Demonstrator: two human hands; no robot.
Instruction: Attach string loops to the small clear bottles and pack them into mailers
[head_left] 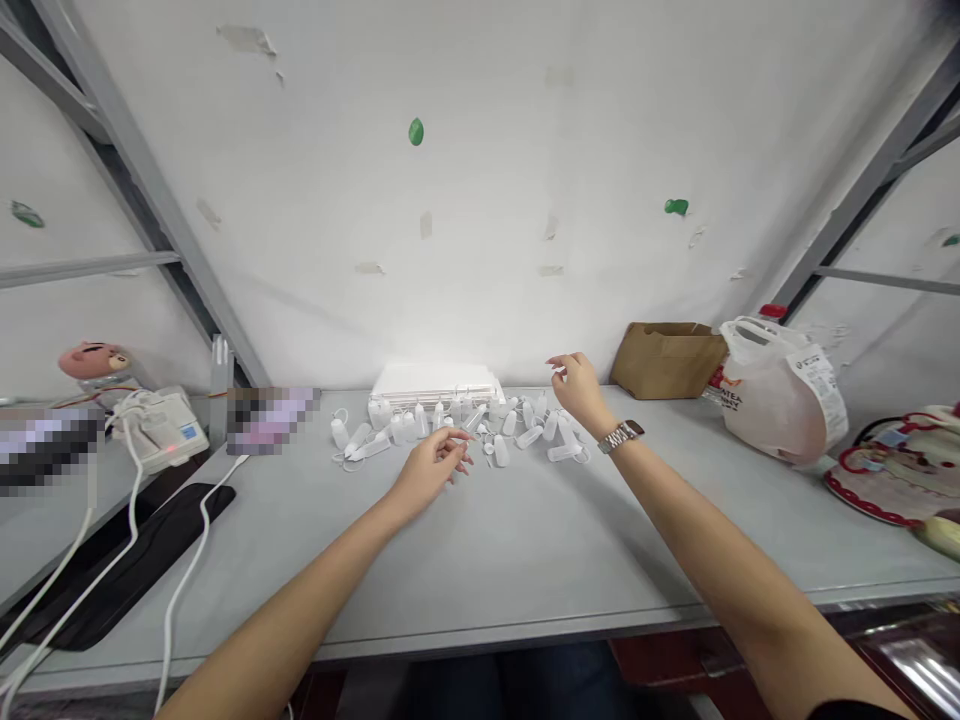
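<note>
Small white plastic bottle-like pieces [501,450], several with thin loops or caps, lie scattered along the middle of the grey table [510,560]. My left hand [435,466] is over the near edge of the scatter, palm turned inward. Its fingers are loosely bent and apart, and nothing shows clearly between them. My right hand [579,388] is raised behind the right end of the pieces, fingers bent toward the left and slightly apart, with nothing visible in them. Behind the pieces, against the wall, lies a flat white stack [435,380].
At the right stand a brown cardboard box [664,360], a white plastic bag [780,400] and a red-trimmed fabric item [885,465]. At the left are a blurred phone-like object [270,420], a white power strip [161,435], white cables [184,590] and a black pouch [142,570].
</note>
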